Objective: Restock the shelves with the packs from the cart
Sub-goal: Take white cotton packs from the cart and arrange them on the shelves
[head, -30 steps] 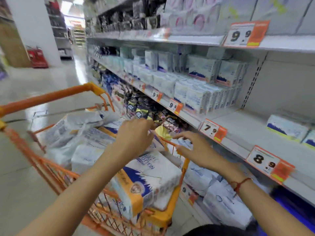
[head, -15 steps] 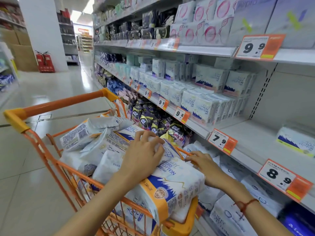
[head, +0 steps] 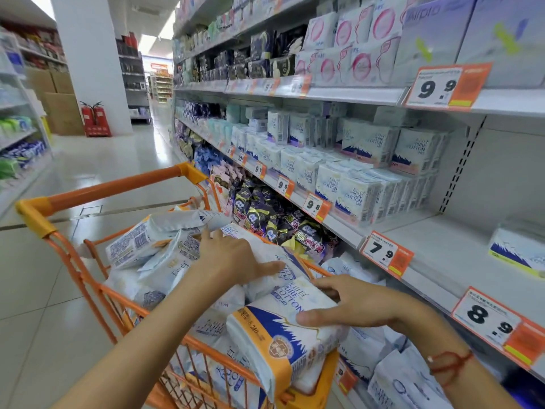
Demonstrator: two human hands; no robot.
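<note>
Packs of Pure Cotton pads fill the orange cart. Right hand clasps the top pack at the cart's near corner, thumb across its face, fingers curled over the far edge. Left hand lies flat, fingers straight, on a neighbouring pack. Beside the cart, the shelf carries price tags 7.9 and 8.9.

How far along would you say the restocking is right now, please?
Done: one pack lies on the mostly bare shelf. In hand: the right hand grips a pack atop the cart; the left hand rests on another. Left: the cart's heap.
</note>
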